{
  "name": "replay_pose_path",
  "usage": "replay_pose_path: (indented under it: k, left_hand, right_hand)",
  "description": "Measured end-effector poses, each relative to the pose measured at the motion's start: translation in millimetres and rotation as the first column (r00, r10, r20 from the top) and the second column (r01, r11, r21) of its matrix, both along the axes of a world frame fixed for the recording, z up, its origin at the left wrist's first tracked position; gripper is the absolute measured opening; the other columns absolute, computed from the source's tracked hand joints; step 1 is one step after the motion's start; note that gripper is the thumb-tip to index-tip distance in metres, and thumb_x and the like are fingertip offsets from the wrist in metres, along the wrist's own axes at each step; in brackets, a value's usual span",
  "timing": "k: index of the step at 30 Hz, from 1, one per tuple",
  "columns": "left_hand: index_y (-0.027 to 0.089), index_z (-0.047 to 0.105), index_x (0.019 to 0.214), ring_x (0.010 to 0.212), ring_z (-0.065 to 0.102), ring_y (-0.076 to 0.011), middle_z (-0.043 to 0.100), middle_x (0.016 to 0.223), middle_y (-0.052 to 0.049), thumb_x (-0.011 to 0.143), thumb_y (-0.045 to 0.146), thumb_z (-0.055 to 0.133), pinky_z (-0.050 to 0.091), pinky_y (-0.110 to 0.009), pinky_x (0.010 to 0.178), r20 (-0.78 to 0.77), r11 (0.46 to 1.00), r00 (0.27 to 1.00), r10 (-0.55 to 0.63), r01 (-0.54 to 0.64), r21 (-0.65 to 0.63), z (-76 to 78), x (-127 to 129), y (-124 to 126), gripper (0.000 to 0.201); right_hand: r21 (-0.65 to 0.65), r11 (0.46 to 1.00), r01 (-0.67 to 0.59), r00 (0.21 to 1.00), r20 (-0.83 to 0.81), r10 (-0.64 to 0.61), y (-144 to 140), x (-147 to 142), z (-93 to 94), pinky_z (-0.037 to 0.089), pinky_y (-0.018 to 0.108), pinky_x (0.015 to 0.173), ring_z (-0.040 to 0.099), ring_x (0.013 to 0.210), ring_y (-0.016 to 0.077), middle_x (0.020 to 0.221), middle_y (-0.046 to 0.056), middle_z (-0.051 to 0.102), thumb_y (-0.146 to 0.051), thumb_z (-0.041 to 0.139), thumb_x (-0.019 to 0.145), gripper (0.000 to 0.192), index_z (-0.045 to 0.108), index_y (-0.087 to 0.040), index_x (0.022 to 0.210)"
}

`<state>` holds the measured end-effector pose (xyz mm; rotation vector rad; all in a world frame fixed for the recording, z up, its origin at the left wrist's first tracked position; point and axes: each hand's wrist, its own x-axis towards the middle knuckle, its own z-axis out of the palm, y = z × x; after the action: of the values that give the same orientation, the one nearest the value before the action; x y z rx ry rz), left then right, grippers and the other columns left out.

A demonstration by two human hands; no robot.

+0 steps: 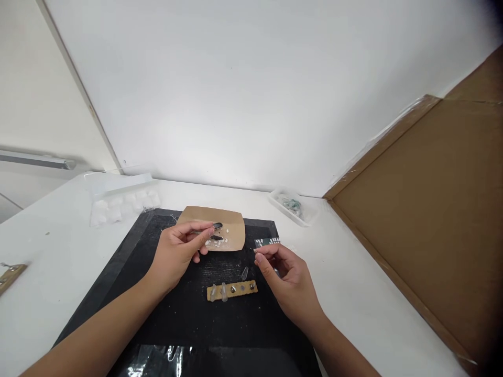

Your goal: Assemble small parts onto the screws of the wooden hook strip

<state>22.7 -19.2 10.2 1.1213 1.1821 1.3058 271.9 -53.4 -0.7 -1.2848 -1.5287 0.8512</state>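
Observation:
My left hand [176,248] is closed in a pinch on dark-tipped tweezers [217,226], over a tan paper tray [231,217]. Small white pieces [220,242] lie in the tray near the tips. To the right, the thumb and index finger of my right hand [285,272] pinch a tiny thing too small to make out. Just beyond that hand is a dark card [268,242] with white chips in rows, partly hidden by it. Between the hands and nearer me lies a tan strip [243,288] bearing clear caps [224,292] and metal bits. A loose clear cap [244,273] rests beside it.
A black mat [188,324] covers the middle of the white table [349,277]. Behind it on the left is a clear tray with white pads [123,204]; at back right stands a plastic box [293,207] with greenish contents. A cardboard panel [424,209] borders the right side.

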Motion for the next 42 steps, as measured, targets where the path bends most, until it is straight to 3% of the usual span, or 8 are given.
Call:
replay_pose_path:
  k: [2, 7, 19, 25, 29, 34, 38, 42]
  left_hand:
    - [0.017, 0.085, 0.107, 0.052, 0.054, -0.0057, 0.072, 0.067, -0.003, 0.079, 0.042, 0.093, 0.043, -0.012, 0.040, 0.122, 0.999, 0.993, -0.007, 0.012, -0.048, 1.3, -0.3, 0.7, 0.038]
    - [0.017, 0.084, 0.103, 0.050, 0.049, 0.0000, 0.080, 0.110, -0.012, 0.079, 0.041, 0.094, 0.037, -0.009, 0.037, 0.360, 0.993, 0.933, 0.018, 0.025, -0.114, 8.7, -0.5, 2.4, 0.035]
    - [0.016, 0.083, 0.106, 0.046, 0.043, 0.0017, 0.080, 0.116, -0.011, 0.076, 0.038, 0.095, 0.034, -0.007, 0.033, 0.510, 0.975, 0.857, 0.073, 0.045, -0.216, 18.6, -1.3, 0.2, 0.039]
    - [0.020, 0.083, 0.107, 0.048, 0.050, 0.0000, 0.081, 0.118, -0.011, 0.084, 0.043, 0.089, 0.038, -0.010, 0.037, 0.325, 0.995, 0.945, 0.026, 0.008, -0.101, 8.6, -3.9, 2.2, 0.033]
    - [0.023, 0.085, 0.103, 0.053, 0.060, -0.0061, 0.082, 0.108, -0.008, 0.086, 0.042, 0.087, 0.048, -0.018, 0.044, -0.056, 0.989, 0.995, 0.087, -0.080, 0.126, 4.4, -8.3, 2.7, 0.025]
    - [0.026, 0.085, 0.091, 0.067, 0.069, -0.0127, 0.081, 0.090, -0.001, 0.091, 0.032, 0.082, 0.054, -0.024, 0.059, -0.457, 0.853, 0.826, 0.331, -0.055, 0.518, 5.8, -12.4, 3.7, 0.008]
    - [0.025, 0.085, 0.097, 0.079, 0.076, -0.0156, 0.083, 0.094, 0.000, 0.097, 0.030, 0.076, 0.059, -0.026, 0.069, -0.558, 0.794, 0.726, 0.403, 0.026, 0.608, 2.5, -15.2, 6.7, 0.010]
    - [0.024, 0.083, 0.114, 0.070, 0.075, -0.0127, 0.082, 0.087, 0.001, 0.104, 0.026, 0.066, 0.057, -0.024, 0.070, -0.632, 0.759, 0.632, 0.449, 0.104, 0.643, -2.4, -20.3, 9.4, 0.019]
  right_hand:
    - [-0.016, 1.000, 0.000, 1.000, 0.020, 0.000, -0.3, 0.6, 0.3, 0.053, 0.032, 0.067, 0.065, 0.075, 0.0203, 0.082, 0.004, 0.070, -0.049, 0.071, 0.097, 0.027, 0.074, -0.023, 0.099]
    - [-0.037, 0.999, -0.015, 0.999, 0.031, 0.016, -1.1, 1.0, 2.1, 0.052, 0.031, 0.068, 0.064, 0.077, 0.0199, 0.082, 0.003, 0.069, -0.049, 0.070, 0.098, 0.027, 0.074, -0.023, 0.099]
    - [-0.063, 0.998, -0.016, 0.998, 0.056, 0.020, -2.0, 3.6, 1.0, 0.053, 0.031, 0.066, 0.064, 0.074, 0.0197, 0.081, 0.002, 0.068, -0.051, 0.069, 0.098, 0.027, 0.072, -0.024, 0.099]
    - [-0.085, 0.996, -0.006, 0.999, 0.032, 0.008, -0.2, 5.5, 0.4, 0.055, 0.031, 0.069, 0.070, 0.080, 0.0212, 0.086, 0.004, 0.071, -0.052, 0.069, 0.098, 0.029, 0.072, -0.024, 0.101]
    - [-0.097, 0.995, -0.014, 1.000, 0.015, 0.016, 0.0, 5.9, 1.8, 0.057, 0.031, 0.071, 0.073, 0.082, 0.0216, 0.086, 0.004, 0.073, -0.051, 0.070, 0.098, 0.028, 0.070, -0.023, 0.103]
    - [-0.120, 0.993, -0.021, 0.999, 0.043, 0.026, 1.2, 7.1, 1.1, 0.058, 0.033, 0.073, 0.075, 0.085, 0.0229, 0.092, 0.006, 0.078, -0.052, 0.063, 0.102, 0.031, 0.070, -0.024, 0.112]
    - [-0.151, 0.987, -0.056, 0.991, 0.111, 0.073, 3.1, 10.6, 3.1, 0.058, 0.035, 0.077, 0.075, 0.090, 0.0235, 0.104, 0.006, 0.081, -0.051, 0.060, 0.104, 0.030, 0.073, -0.026, 0.110]
    - [-0.099, 0.988, -0.121, 0.960, 0.243, 0.142, 4.3, 13.5, 7.7, 0.054, 0.033, 0.069, 0.069, 0.082, 0.0204, 0.110, 0.005, 0.078, -0.047, 0.062, 0.103, 0.024, 0.077, -0.029, 0.105]
